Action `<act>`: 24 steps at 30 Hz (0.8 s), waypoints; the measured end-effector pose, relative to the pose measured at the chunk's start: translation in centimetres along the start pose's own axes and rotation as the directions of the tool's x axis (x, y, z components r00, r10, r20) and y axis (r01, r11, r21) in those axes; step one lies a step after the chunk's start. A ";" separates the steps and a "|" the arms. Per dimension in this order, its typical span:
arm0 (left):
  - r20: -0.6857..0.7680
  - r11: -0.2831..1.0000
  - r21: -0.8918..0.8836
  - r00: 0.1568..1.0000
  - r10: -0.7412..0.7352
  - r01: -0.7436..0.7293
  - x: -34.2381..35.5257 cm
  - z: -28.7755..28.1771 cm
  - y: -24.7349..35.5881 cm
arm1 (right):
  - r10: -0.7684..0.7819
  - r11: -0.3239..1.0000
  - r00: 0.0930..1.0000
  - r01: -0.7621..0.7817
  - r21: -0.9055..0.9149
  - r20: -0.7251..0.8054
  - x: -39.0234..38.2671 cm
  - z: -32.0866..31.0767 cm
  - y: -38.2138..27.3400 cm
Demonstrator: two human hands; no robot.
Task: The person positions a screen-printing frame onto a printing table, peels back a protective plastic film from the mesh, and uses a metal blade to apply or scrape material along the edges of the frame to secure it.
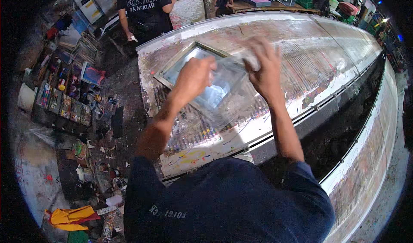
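A silkscreen frame (165, 76) with a pale rim and a shiny grey mesh lies tilted on the long, paint-stained table (284, 77). My left hand (195, 77) is closed in a fist over the frame; what is inside it is hidden. Farther right, my right hand (266, 69) is raised beside the frame's right corner, smeared by motion. Its fingers curl round a whitish wad (253, 62) that looks like a rag. Between both hands, a blurred see-through patch covers the frame's right part; I cannot tell whether it is a separate sheet.
Beyond the table's far left end stands a person in a black shirt (144, 6); another person's hands (231, 0) show at the back. Shelves of paint containers (64, 96) stand left. A second long table (365, 191) runs along the right, past a dark gap.
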State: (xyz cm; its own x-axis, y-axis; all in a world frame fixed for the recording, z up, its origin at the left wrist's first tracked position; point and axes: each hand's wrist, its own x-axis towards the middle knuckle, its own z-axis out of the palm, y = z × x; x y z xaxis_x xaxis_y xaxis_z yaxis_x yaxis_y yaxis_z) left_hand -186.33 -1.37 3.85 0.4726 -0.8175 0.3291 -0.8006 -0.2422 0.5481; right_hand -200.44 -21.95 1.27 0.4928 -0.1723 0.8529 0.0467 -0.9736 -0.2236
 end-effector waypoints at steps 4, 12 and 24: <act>-0.108 0.963 -0.269 0.994 -0.015 -0.015 0.0 -4.9 -1.8 | 0.655 0.737 0.714 -0.530 0.419 -0.248 -2.9 1.9 0.7; -0.146 0.924 -0.369 0.975 -0.170 0.105 -0.4 -10.9 -4.1 | 0.489 -0.372 0.458 -0.660 0.653 0.742 -6.2 7.8 -4.8; -0.226 0.918 -0.300 0.916 -0.332 0.259 -6.9 -11.9 -7.9 | 0.440 -0.292 0.486 -0.718 0.632 0.755 -7.0 8.5 -5.9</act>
State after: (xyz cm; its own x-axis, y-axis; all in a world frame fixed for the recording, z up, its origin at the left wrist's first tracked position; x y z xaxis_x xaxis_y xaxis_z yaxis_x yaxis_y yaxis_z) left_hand -178.88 12.36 6.42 0.7819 -0.5504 0.2927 -0.5019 -0.2775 0.8192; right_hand -196.78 -13.71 -7.40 0.9162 -0.3987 -0.0404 0.1814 0.5025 -0.8454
